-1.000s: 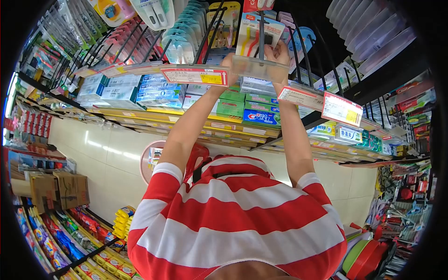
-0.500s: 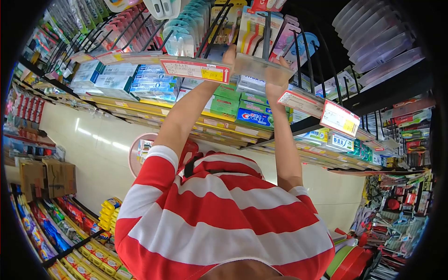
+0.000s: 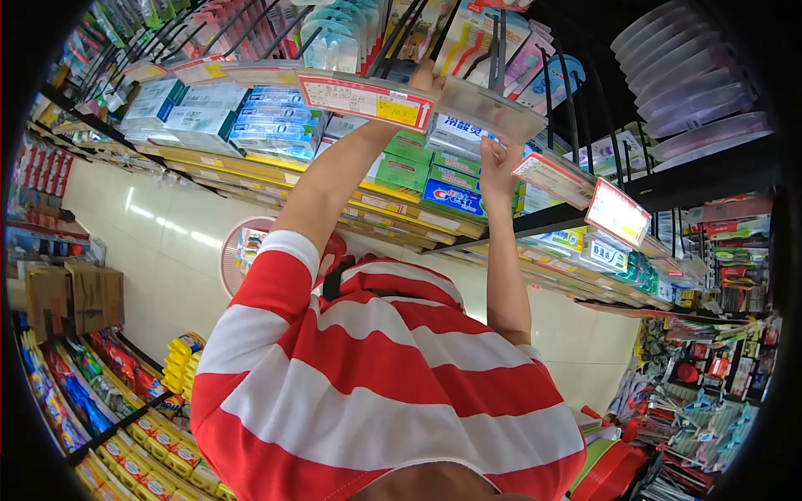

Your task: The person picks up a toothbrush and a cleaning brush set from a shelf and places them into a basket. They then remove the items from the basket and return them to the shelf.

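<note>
My left hand [image 3: 424, 79] is raised among the black display hooks, beside hanging toothbrush packs. A white and red price label [image 3: 359, 100] covers its wrist and part of the palm, and what its fingers touch is hidden. Just below a clear plastic label holder [image 3: 486, 107] is my right hand [image 3: 499, 165], its thumb apart from loosely bent fingers, with nothing visible in it. A toothbrush pack [image 3: 472, 48] with yellow, red and black brushes hangs above the holder. Behind and beneath the hands lie toothpaste boxes, including a blue Crest box [image 3: 454, 197] and green boxes [image 3: 399, 171].
Black metal hooks [image 3: 576, 117] stick out on the right, near a row of clear plastic packs [image 3: 693, 83]. A pink round basket [image 3: 232, 255] stands on the pale floor [image 3: 159, 250]. Cardboard boxes [image 3: 75, 296] and a lower shelf of yellow packs [image 3: 154, 442] are on the left.
My right hand has dropped from behind the clear holder to just below it. My left hand stays up among the hooks. The whole view has shifted slightly.
</note>
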